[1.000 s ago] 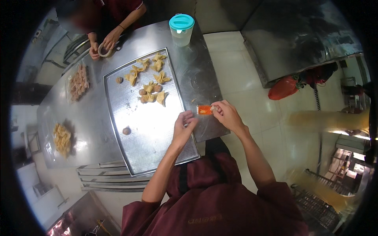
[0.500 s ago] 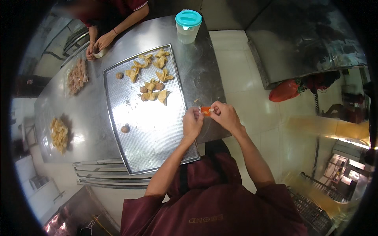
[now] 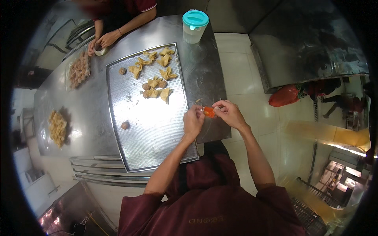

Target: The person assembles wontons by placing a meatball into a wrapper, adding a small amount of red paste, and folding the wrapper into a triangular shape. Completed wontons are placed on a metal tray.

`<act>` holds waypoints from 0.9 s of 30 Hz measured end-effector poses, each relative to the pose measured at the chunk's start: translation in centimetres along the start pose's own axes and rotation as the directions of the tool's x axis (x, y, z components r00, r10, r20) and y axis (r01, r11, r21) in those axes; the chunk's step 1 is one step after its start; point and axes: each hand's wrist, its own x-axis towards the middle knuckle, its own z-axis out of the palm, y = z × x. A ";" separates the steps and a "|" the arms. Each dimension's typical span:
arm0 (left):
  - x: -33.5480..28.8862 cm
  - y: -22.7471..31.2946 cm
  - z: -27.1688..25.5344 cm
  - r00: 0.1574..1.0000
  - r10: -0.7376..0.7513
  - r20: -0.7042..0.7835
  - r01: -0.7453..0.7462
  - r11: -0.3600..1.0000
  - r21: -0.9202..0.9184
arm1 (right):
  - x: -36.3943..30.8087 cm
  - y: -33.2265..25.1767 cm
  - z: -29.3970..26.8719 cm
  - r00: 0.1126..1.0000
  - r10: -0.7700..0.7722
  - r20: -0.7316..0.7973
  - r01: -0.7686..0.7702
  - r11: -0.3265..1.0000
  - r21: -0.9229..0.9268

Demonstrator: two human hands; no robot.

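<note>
Seen from above, a person's two bare hands meet over the near right corner of a brushed stainless-steel table (image 3: 206, 82). Between them is a small, shiny orange-red rectangular packet (image 3: 209, 112) with whitish ends. It lies to the right of the left hand (image 3: 193, 120) and to the left of the right hand (image 3: 231, 115), touching both, so neither is nearer. Its long axis runs roughly left to right, from fingertips to fingertips. The left hand pinches its left end between thumb and fingers; the right hand pinches its right end.

Just left of the hands is the right edge of a rectangular silver mesh tray (image 3: 153, 143). One round brown ball (image 3: 125, 125) sits near the tray's left edge; golden folded pastries (image 3: 168, 74) cluster toward its far right corner. Beyond, at the table's far right corner, stands a clear plastic jug with a turquoise lid (image 3: 193, 33).
</note>
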 end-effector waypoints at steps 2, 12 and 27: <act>0.0 -0.1 0.0 1.000 -0.003 0.005 0.003 1.000 0.011 | 0.0 0.1 0.1 1.000 0.007 0.002 -0.007 1.000 -0.004; -0.4 0.5 -0.4 0.997 -0.072 0.026 0.074 0.995 -0.061 | -0.3 0.0 0.9 0.990 -0.141 0.001 0.133 0.930 -0.343; -0.6 -0.7 0.0 0.994 -0.103 0.022 0.102 0.995 0.018 | -0.1 0.5 3.9 0.970 -0.237 -0.063 0.177 0.856 -0.486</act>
